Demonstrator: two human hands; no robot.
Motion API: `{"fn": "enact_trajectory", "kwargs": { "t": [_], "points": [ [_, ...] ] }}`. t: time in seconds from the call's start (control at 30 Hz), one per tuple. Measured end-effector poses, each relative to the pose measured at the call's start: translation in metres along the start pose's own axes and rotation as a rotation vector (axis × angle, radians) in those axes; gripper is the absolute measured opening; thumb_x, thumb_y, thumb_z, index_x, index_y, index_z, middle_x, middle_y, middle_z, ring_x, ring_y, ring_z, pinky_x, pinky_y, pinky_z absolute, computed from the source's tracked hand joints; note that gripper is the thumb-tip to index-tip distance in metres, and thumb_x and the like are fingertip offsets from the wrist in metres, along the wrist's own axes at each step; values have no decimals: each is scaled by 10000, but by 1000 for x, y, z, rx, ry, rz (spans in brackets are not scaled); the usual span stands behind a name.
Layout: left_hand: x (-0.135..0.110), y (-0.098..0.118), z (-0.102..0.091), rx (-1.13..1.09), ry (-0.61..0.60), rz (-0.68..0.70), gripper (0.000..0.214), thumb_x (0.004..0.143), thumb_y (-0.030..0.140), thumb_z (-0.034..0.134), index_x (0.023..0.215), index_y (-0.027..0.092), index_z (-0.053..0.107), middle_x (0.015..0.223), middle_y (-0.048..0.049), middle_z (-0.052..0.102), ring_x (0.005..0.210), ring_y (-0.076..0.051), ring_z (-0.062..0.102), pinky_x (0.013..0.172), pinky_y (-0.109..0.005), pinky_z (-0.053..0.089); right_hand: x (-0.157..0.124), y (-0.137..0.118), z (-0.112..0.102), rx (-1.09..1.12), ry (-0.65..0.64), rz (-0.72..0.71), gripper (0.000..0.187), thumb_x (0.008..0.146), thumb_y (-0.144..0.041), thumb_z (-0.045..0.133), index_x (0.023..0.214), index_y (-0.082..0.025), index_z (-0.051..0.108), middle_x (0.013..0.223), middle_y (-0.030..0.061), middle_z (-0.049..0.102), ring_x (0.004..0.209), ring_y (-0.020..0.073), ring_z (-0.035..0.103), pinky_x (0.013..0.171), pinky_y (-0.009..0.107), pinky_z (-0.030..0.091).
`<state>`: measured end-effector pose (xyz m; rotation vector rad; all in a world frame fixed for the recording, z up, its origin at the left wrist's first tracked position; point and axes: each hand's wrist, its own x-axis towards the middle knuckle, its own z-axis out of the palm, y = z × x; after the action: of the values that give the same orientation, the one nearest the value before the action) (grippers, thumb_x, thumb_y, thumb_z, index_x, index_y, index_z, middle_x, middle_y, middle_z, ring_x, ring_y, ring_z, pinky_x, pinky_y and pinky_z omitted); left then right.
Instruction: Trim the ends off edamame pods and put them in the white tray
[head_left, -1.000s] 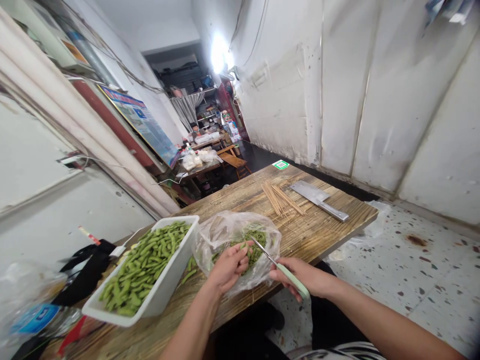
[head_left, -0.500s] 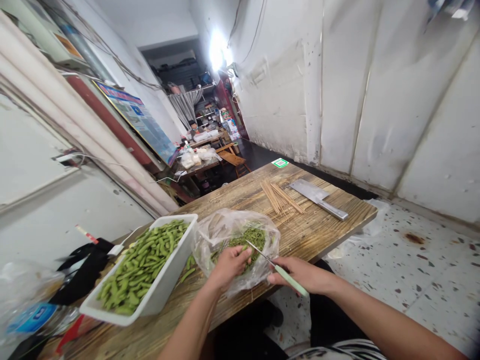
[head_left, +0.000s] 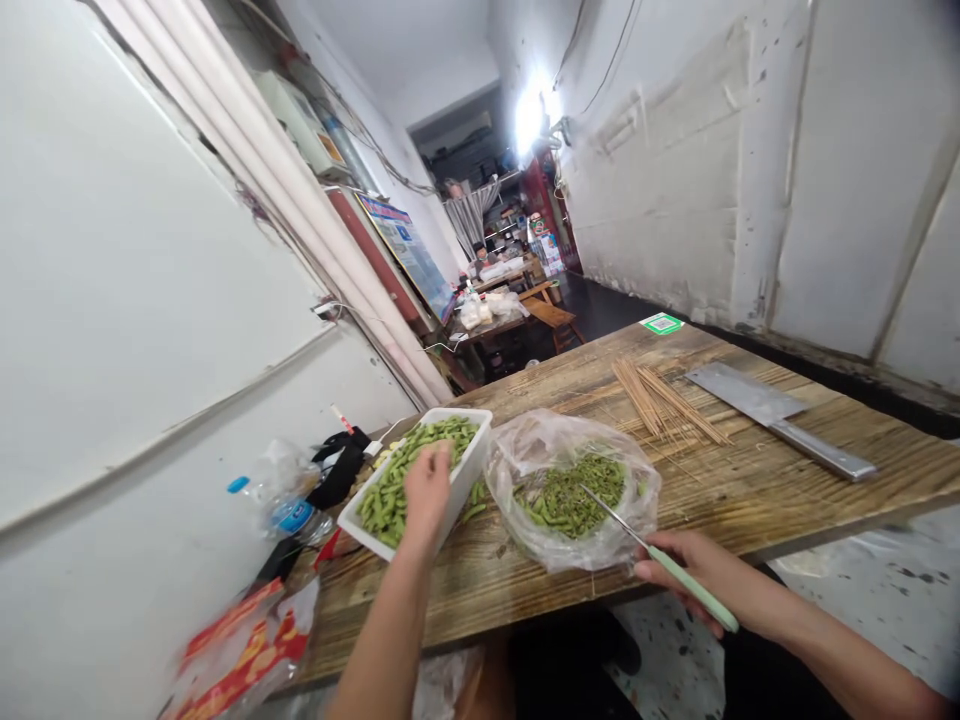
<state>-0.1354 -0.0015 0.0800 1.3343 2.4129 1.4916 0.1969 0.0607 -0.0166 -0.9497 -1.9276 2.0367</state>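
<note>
My left hand point(head_left: 427, 492) reaches over the white tray point(head_left: 469, 470) of green bean pods point(head_left: 394, 488); its fingers point down into the pods and I cannot see whether they grip any. My right hand point(head_left: 701, 578) is closed on scissors with a pale green handle point(head_left: 686, 585). Their blades point(head_left: 611, 513) lie over a clear plastic bag point(head_left: 525, 465) of green trimmings point(head_left: 571, 495). Tray and bag sit side by side on the wooden table point(head_left: 720, 495).
A bundle of bamboo skewers point(head_left: 660, 400) and a steel cleaver point(head_left: 780, 418) lie further back on the table. A water bottle point(head_left: 281, 505), a black bag point(head_left: 337, 470) and a red-orange snack packet point(head_left: 232, 655) crowd the left end by the white wall.
My left hand left the plastic bag and moved left over the tray of pods. The view swung left. My right hand still holds the scissors by the bag.
</note>
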Motion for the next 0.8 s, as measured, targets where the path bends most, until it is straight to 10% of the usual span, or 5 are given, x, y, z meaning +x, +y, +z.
{"fn": "enact_trajectory", "kwargs": {
  "t": [0.13,0.27,0.53,0.67,0.8],
  "points": [
    [61,-38,-54,515,285,48,373,842,302,351,993,102,627,997,-164,644,975,-281,568,870,-392,411,1,0,1,37,16,-13,409,759,-564,577,833,-166,518,481,-89,378,315,39,342,274,141,333],
    [91,-65,-62,554,67,-1,395,805,363,444,1025,93,628,1003,-159,667,969,-276,598,872,-377,440,-2,-7,4,21,15,0,403,740,-551,607,810,-167,510,459,-97,357,319,41,338,271,140,331],
    [45,-23,-33,557,132,411,373,826,349,443,1024,119,660,1063,-138,665,1051,-274,563,976,-403,370,-2,-10,1,33,7,3,366,750,-505,618,845,-165,521,462,-93,383,316,53,367,270,148,331],
    [-1,14,20,356,-691,489,267,832,316,479,896,222,720,933,-39,722,862,-187,631,827,-274,450,-1,-9,1,26,-18,-19,342,777,-486,599,864,-163,528,490,-85,399,330,52,383,280,147,339],
    [-21,11,72,580,-958,322,187,769,223,539,738,184,720,789,-68,719,747,-188,628,710,-263,428,-8,-11,-1,26,-37,-36,362,781,-511,590,852,-163,522,472,-88,389,335,53,384,290,142,335]
  ]
}}
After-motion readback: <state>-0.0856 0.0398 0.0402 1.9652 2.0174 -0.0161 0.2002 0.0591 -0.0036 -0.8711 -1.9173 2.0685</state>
